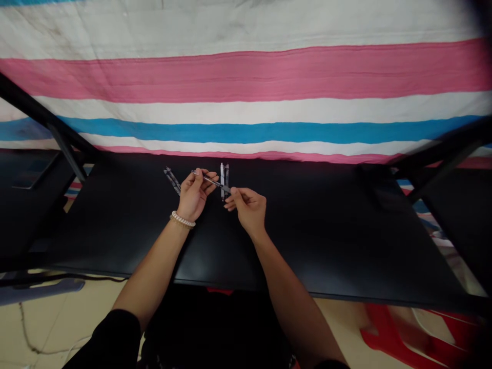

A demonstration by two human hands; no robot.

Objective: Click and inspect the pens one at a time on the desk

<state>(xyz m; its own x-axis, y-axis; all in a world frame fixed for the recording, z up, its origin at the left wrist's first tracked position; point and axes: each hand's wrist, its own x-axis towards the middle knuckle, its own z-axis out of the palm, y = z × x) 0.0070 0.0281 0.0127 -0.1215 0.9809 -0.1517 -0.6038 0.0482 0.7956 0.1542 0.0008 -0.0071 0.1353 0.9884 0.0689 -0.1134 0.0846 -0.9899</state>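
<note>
A slim pen point(212, 181) is held slantwise above the table between both hands. My left hand point(194, 193), with a beaded bracelet at the wrist, pinches its upper left end between thumb and finger. At its lower right end, the thumb and fingers of my right hand point(249, 206) are closed on the grey part. Behind the held pen, a white pen point(222, 174) and a darker pen point(227, 176) lie side by side. Dark clear pens point(171, 179) lie just left of my left hand, partly hidden by it.
The black table point(326, 230) stretches to both sides, with dark slanted metal bars point(67, 148) at its ends. A striped cloth point(246, 77) hangs along the far edge. Below the near edge at the right stands a red plastic stool point(388, 335).
</note>
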